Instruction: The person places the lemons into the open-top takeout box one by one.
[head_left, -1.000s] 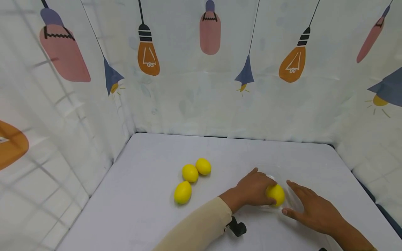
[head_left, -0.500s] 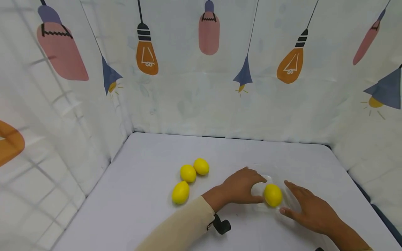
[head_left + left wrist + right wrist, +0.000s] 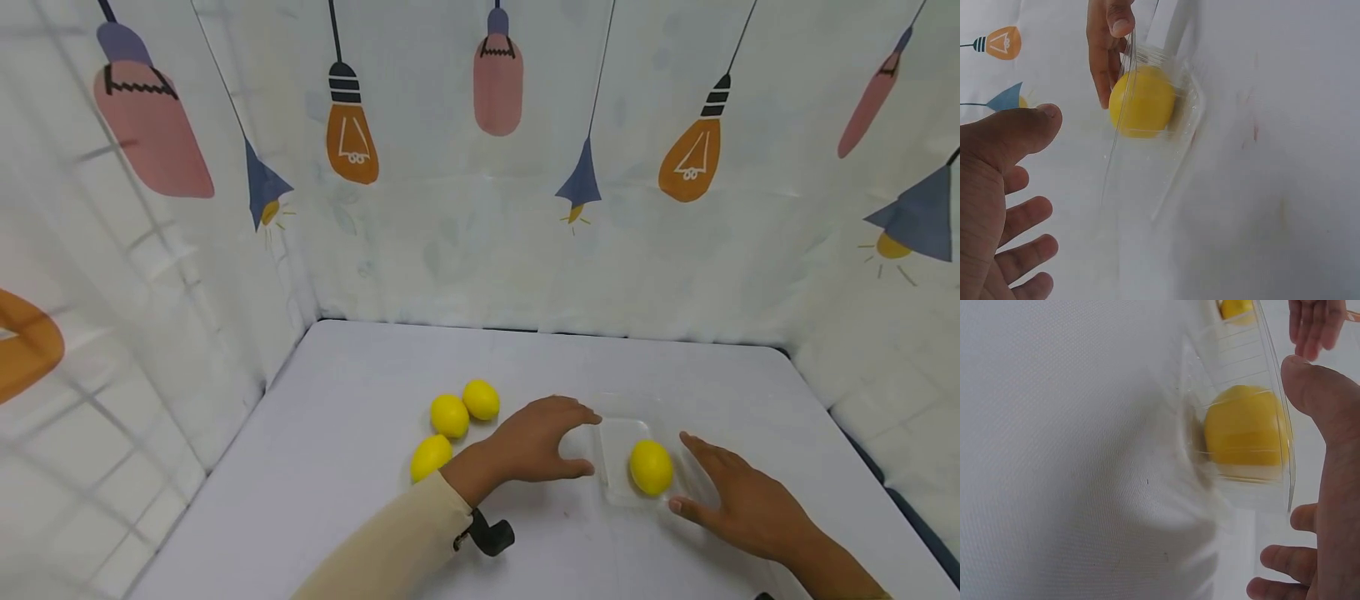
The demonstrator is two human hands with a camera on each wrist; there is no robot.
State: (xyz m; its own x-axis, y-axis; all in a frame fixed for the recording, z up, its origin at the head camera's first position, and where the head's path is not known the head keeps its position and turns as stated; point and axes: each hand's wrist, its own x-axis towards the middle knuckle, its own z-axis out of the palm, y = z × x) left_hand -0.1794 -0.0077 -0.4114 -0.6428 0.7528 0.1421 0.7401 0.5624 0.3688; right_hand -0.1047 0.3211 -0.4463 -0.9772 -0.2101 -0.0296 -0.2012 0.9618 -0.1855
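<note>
A clear plastic container [image 3: 617,490] stands on the table's right side with one yellow lemon [image 3: 651,467] inside. Through its see-through wall the same lemon [image 3: 1246,431] shows in the right wrist view. My left hand [image 3: 536,442], thumb and fingers spread with nothing between them, hovers left of the container. On the container's right, my right hand [image 3: 750,500] has its fingers extended, thumb right at the rim. Three more lemons lie further left: one at the back [image 3: 481,400], a middle one [image 3: 449,416], and a front one [image 3: 431,457] partly hidden by my left forearm.
The white table [image 3: 360,375] meets a white curtain [image 3: 450,250] printed with lamps and bulbs along its back and sides. A black wrist camera mount [image 3: 487,533] hangs below my left sleeve [image 3: 390,542].
My left hand has let go of the lemon in the container and drawn back to the left, its fingers spread. My right hand has stayed by the container's right side.
</note>
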